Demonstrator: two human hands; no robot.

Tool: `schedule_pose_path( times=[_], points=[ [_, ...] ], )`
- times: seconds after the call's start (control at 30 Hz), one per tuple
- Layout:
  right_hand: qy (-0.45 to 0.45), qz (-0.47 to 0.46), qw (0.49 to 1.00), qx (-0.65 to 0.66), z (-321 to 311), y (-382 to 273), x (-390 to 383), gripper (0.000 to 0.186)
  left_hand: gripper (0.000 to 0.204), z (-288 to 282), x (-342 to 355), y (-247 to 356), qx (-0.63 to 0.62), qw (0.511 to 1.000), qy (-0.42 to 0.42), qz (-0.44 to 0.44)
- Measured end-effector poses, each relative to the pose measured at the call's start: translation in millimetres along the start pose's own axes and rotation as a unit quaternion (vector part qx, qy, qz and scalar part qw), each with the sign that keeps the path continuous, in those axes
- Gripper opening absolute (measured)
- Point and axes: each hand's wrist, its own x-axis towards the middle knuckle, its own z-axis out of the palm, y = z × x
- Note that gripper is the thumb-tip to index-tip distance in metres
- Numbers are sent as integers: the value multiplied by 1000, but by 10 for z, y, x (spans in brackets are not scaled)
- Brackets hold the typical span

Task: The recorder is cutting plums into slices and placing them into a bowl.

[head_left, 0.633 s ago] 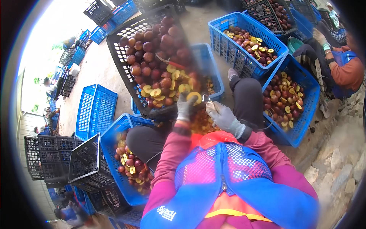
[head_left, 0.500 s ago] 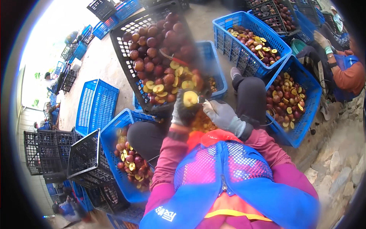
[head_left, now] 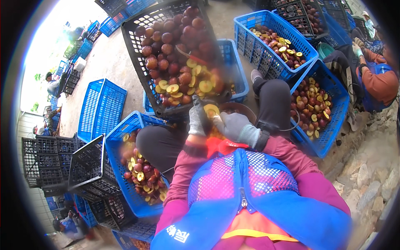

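Cut fruit (head_left: 211,110) between left hand (head_left: 199,118) and right hand (head_left: 235,127), grips partly hidden

The gloved left hand closes on the cut fruit, just off the near edge of a black crate (head_left: 177,111). The gloved right hand curls against the fruit's near edge; whether it also grips a tool cannot be told. Both hands hide much of a bowl (head_left: 249,110). In the black crate, whole and halved fruit blur toward the right, as does the blade of a red-handled knife (head_left: 197,59). The black crate covers part of a blue crate (head_left: 241,71) beyond it. The far edge of the black crate is cut off.
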Motion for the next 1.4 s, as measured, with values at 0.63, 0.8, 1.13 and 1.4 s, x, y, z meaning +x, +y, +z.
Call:
schedule_pose_path(
  times=[0.63, 0.8, 1.13, 1.4],
  points=[
    [-163, 88, 983, -3, 157, 431, -35, 54, 34, -588, 1225, 86, 476, 867, 82, 122],
    [-134, 71, 988, -29, -59, 325, -110, 46, 75, -711, 1751, -6, 666, 742, 8, 80],
    [-59, 23, 998, -26, 105, 595, 32, 41, 53, -926, 943, 175, -441, 890, -38, -107],
    [88, -63, 987, 116, -153, 55, 389, 37, 42, -372, -51, 612, -532, 824, -74, -179]
  ],
)
